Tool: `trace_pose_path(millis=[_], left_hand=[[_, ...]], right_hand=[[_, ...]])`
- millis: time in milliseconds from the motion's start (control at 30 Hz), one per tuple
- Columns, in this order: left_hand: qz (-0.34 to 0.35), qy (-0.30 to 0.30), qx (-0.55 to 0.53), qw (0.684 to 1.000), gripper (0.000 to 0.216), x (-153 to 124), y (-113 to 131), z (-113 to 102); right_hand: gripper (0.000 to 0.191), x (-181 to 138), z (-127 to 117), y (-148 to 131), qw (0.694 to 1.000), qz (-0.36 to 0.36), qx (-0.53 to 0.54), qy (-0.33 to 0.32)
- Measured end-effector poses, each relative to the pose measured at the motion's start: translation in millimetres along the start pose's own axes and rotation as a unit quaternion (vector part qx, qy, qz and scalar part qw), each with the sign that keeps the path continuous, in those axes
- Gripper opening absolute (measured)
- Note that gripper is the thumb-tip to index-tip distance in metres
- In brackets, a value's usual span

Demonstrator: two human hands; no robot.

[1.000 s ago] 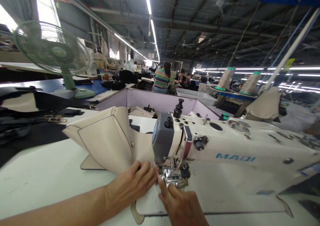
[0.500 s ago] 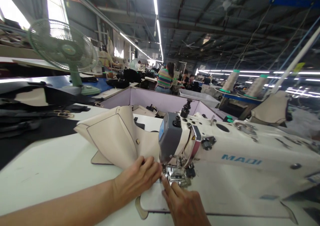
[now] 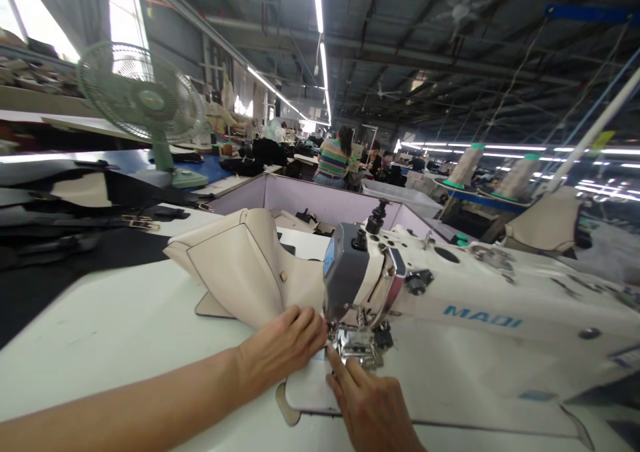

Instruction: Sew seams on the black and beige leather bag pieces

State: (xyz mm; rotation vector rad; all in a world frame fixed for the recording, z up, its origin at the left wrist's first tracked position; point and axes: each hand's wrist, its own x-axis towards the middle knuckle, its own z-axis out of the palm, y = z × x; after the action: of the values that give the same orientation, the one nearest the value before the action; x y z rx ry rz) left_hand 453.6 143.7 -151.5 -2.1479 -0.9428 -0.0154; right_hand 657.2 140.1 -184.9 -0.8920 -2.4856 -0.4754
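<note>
Big white worktable [image 3: 115, 332] carrying a white Maqi sewing machine [image 3: 450, 299], folded beige leather panel [image 3: 240, 272], black fabric [image 3: 60, 265].

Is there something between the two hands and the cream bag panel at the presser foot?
Nothing visible. The left hand presses directly on the cream bag panel, and the right hand touches its edge beside the presser foot of the sewing machine.
</note>
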Motion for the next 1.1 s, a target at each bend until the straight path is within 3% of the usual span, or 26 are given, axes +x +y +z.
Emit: trace_pose_path(millis=[133, 233, 300, 367, 500, 667, 833, 1100], left_hand=[[-0.003, -0.043, -0.080, 0.996, 0.043, -3, -7, -13], [-0.046, -0.098, -0.194, 0.975, 0.057, -2, -14, -29], [-0.088, -0.111, -0.240, 0.960, 0.045, 2, -16, -35], [-0.119, -0.091, -0.241, 0.959, 0.027, 7, -14, -34], [-0.095, -0.031, -0.213, 0.972, 0.008, 7, -4, -20], [-0.012, 0.021, -0.148, 0.989, 0.021, -2, 0, -2], [0.045, 0.083, -0.135, 0.986, 0.011, 6, -7, 8], [0.047, 0.107, -0.146, 0.982, 0.018, 7, -3, 9]], right_hand=[[0.048, -1, 2, 0, 1.000, -0.003, -0.004, 0.001], [0.044, -3, 2, 0, 1.000, 0.007, -0.006, -0.015], [0.035, -3, 1, -2, 0.999, 0.021, -0.004, -0.036], [0.033, -3, -2, -4, 0.998, 0.039, -0.002, -0.058], [0.043, -2, -6, -7, 0.995, 0.070, 0.001, -0.078], [0.045, 0, -7, -9, 0.993, 0.078, -0.013, -0.086], [0.040, 4, -9, -12, 0.992, 0.080, -0.024, -0.099], [0.036, 2, -8, -9, 0.991, 0.089, 0.009, -0.096]])
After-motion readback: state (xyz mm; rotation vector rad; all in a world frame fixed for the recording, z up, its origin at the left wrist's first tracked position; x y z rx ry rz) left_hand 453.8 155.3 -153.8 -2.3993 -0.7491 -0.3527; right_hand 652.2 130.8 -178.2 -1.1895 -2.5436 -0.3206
